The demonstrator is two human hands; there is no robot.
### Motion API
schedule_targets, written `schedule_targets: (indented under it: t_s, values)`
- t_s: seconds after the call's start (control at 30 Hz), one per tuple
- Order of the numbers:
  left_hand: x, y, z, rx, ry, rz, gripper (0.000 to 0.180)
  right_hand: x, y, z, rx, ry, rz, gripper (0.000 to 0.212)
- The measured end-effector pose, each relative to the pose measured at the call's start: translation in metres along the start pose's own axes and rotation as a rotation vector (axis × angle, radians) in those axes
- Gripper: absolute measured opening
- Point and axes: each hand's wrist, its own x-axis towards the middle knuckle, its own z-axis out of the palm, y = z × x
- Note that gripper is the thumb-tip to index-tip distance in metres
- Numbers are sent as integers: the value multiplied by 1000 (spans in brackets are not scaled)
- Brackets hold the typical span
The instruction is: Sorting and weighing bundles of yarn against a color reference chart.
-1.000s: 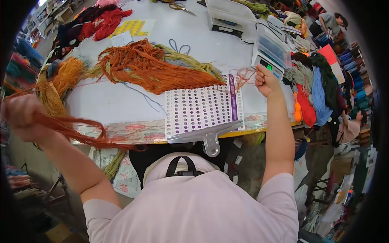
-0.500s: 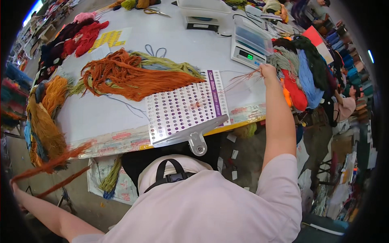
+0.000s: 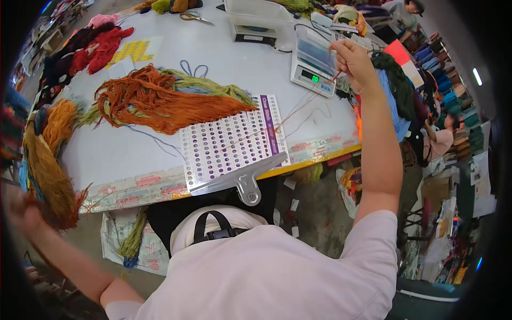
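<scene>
My right hand (image 3: 354,61) is raised over the table's right side, pinching a few thin orange yarn strands (image 3: 298,109) that run down across the perforated colour card (image 3: 234,141). My left hand (image 3: 21,213) is far out at the lower left, blurred, gripping the end of an orange yarn bundle (image 3: 50,181) hanging off the table edge. A big pile of orange and olive yarn (image 3: 160,101) lies on the white table (image 3: 245,69). A large metal clip (image 3: 242,178) holds the card at the front edge.
A digital scale (image 3: 314,66) stands by my right hand, a second scale (image 3: 256,24) behind it. Red and dark yarn skeins (image 3: 90,48) lie at the far left, scissors (image 3: 194,17) at the back. Coloured yarn hangs at the right edge; another person (image 3: 442,138) sits beyond.
My left hand swung down and outward to the lower left with the orange bundle. My right hand lifted the thin strands higher above the card. The view tilted.
</scene>
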Motion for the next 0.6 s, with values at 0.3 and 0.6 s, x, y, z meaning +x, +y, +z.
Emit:
schedule_targets:
  t_s: [0.3,0.6]
  values:
    - [8,-188,387,6,-230,-515,46,-32,-99,134,15,-545,-72,15]
    - [18,-204,379,-56,-495,-751,19,-33,-98,154,-238,-581,-174,18]
